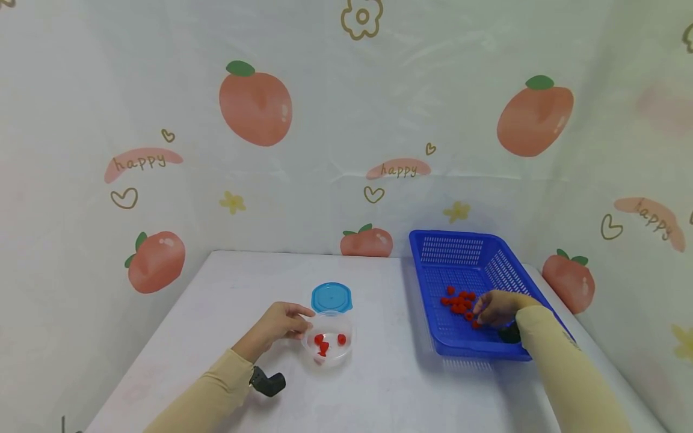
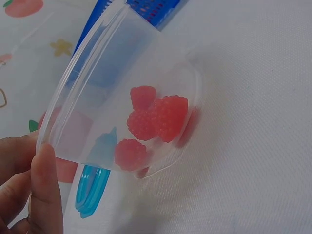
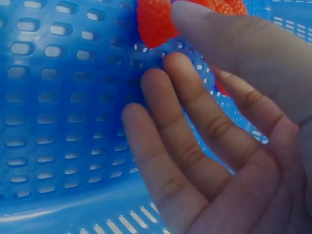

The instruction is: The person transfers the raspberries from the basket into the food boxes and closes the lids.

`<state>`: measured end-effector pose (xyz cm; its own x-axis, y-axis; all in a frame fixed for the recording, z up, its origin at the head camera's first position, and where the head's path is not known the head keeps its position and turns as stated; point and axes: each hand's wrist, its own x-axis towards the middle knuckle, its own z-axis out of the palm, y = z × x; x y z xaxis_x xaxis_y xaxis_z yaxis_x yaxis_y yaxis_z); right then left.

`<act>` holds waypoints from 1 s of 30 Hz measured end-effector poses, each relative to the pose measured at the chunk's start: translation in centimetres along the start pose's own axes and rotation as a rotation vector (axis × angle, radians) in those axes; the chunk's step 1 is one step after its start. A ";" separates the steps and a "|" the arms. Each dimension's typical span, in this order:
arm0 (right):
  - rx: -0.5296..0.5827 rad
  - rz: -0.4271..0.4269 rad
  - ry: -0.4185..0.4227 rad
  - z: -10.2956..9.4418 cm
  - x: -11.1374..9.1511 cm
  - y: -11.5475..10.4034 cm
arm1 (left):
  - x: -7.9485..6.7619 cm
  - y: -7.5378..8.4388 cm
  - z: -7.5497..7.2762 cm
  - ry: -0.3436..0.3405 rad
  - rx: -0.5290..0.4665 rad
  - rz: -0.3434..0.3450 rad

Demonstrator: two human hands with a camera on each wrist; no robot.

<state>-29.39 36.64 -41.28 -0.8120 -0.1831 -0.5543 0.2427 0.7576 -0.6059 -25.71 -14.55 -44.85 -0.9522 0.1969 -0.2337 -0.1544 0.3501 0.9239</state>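
My left hand (image 1: 281, 325) pinches the rim of a clear round plastic tub (image 1: 345, 325), thumb and finger on either side of it. Several red raspberries (image 2: 170, 117) lie on the tub's bottom. Inside a blue perforated basket (image 1: 417, 264), my right hand (image 1: 497, 308) reaches down among more raspberries (image 1: 459, 302). In the right wrist view its fingers are spread and loosely bent, and the thumb tip lies against one raspberry (image 3: 155, 24). The index fingertip is hidden behind the thumb.
A blue round lid (image 1: 331, 297) lies just behind the tub on the white table (image 1: 260, 276). The basket stands at the right, its side walls rising around the right hand. A printed curtain (image 1: 325, 120) hangs behind the table.
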 end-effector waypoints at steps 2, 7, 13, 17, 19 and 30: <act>-0.029 0.003 0.002 0.0 0.0 0.0 | 0.0 0.0 0.0 0.001 0.002 0.004; -0.039 0.036 -0.003 0.2 0.0 -0.1 | 0.0 0.0 0.0 0.005 0.006 0.004; -0.081 0.053 -0.003 0.5 -0.4 -0.6 | 0.0 -0.1 0.0 0.014 0.012 -0.002; -0.100 0.044 -0.009 0.7 -0.6 -0.9 | 0.1 -0.2 0.0 0.018 0.012 -0.005; -0.107 0.041 -0.011 0.7 -0.6 -0.9 | 0.1 -0.1 0.1 0.021 0.012 -0.008; 0.013 -0.050 -0.028 0.2 -0.2 -0.1 | 0.2 -0.2 0.0 0.024 0.011 -0.009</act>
<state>-29.12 36.47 -41.25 -0.8083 -0.2382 -0.5384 0.2087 0.7392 -0.6404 -25.86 -14.55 -45.09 -0.9568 0.1719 -0.2346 -0.1603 0.3615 0.9185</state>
